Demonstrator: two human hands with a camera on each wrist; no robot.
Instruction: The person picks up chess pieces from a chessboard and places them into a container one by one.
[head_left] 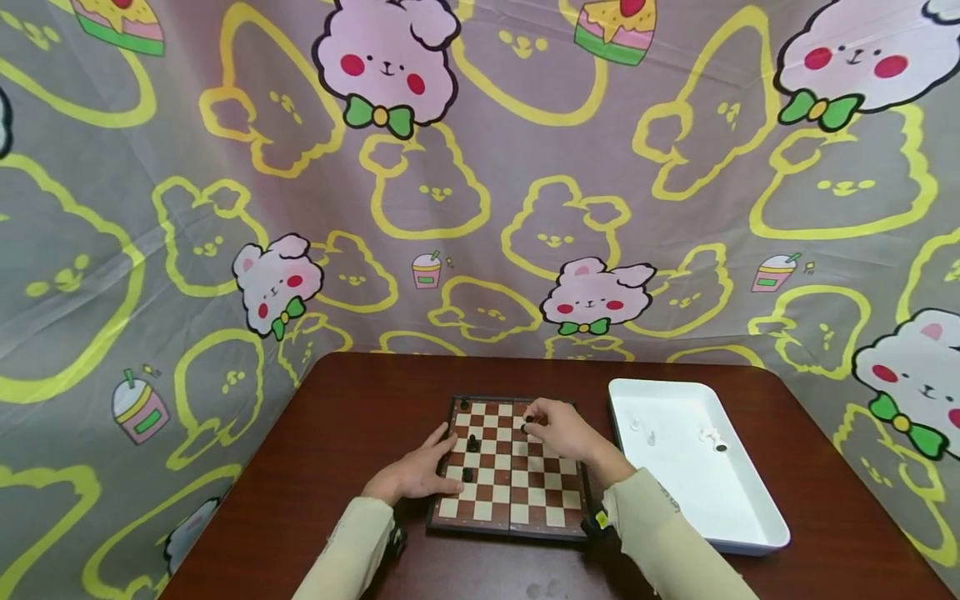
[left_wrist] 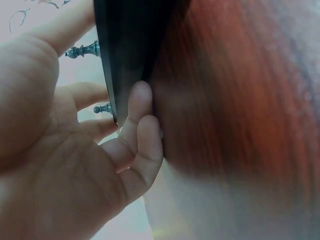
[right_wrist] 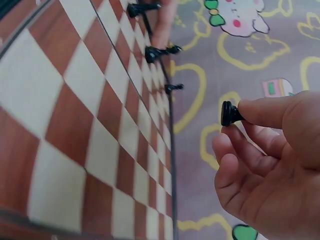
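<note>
In the head view a brown-and-cream chessboard (head_left: pixel 491 492) lies on the table. My left hand (head_left: pixel 411 473) rests at its left edge, thumb reaching over the squares and fingers along the side. The left wrist view shows those fingers (left_wrist: pixel 142 145) touching the dark side of the board. Above the far right part of the board, my right hand (head_left: pixel 564 429) pinches a black chess piece (right_wrist: pixel 229 114) between thumb and fingers, base showing and top hidden. Three black pieces stand on the left half: one in the far corner (head_left: pixel 465 404), a taller piece (head_left: pixel 472 443) and a nearer piece (head_left: pixel 467 474).
Right of the board is a white tray (head_left: pixel 697 500) with a few white pieces (head_left: pixel 651 438) and a dark round base (head_left: pixel 721 447) in it. The brown table (head_left: pixel 360 400) extends to both sides. A patterned curtain (head_left: pixel 487 208) hangs behind the table and along its sides.
</note>
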